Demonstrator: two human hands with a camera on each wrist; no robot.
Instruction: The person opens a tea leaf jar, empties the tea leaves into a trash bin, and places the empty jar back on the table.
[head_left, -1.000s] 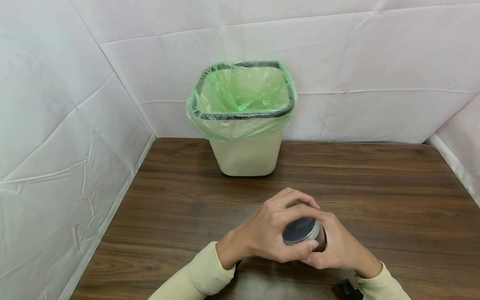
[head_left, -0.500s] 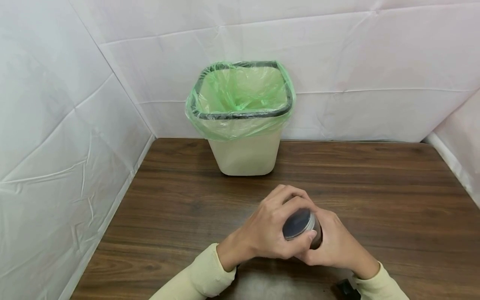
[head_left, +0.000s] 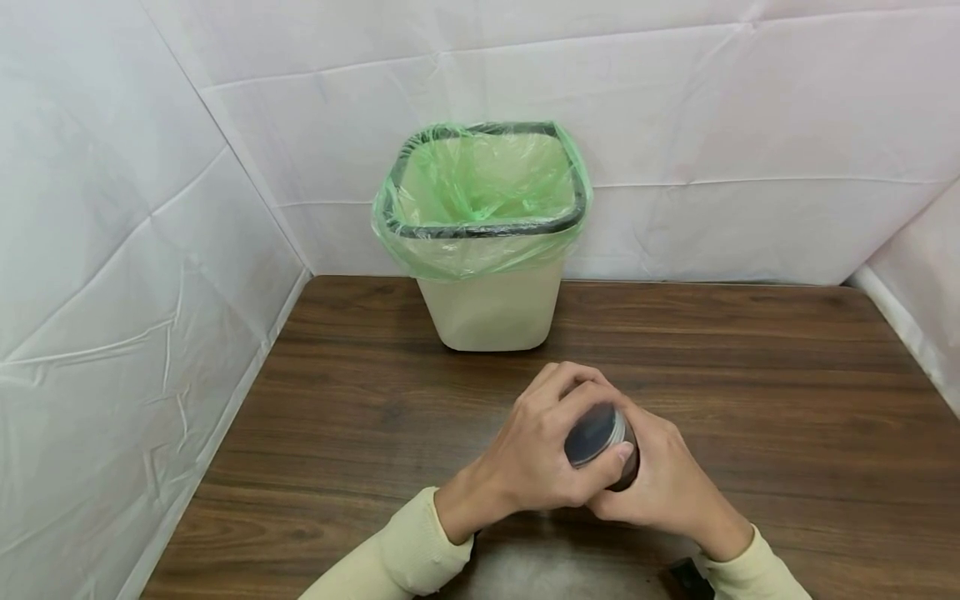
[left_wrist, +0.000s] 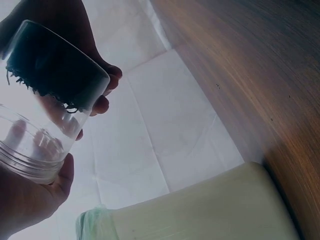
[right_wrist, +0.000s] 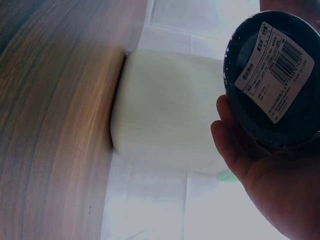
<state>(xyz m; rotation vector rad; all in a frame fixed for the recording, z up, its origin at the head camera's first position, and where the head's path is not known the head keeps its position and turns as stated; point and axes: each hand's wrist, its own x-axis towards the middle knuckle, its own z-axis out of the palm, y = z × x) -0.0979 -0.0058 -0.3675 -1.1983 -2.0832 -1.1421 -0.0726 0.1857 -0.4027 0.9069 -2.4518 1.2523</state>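
Both hands hold a clear jar [left_wrist: 82, 120] with dark, shredded-looking contents [left_wrist: 55, 70], off the table. My left hand [head_left: 536, 458] curls its fingers and thumb round the lid end, whose dark round top [head_left: 591, 435] faces up and left. From the other side, my right hand [head_left: 663, 479] grips the jar's body. In the left wrist view, ridged clear rings [left_wrist: 35, 167] show beside the left hand. A white barcode label [right_wrist: 275, 72] is stuck on the jar's dark base [right_wrist: 245, 50], seen in the right wrist view. The jar is tilted.
A cream waste bin [head_left: 491, 317] stands at the back of the brown wooden table [head_left: 750, 375]. Its green liner bag [head_left: 480, 265] folds over the dark rim. White sheets [head_left: 712, 125] wall in the back and sides. A small black object [head_left: 688, 577] sits by the right sleeve.
Both hands and the jar have shifted a little away from the table's front and slightly left. The jar's top leans further left. Both hands keep their grip; the bin stays put.
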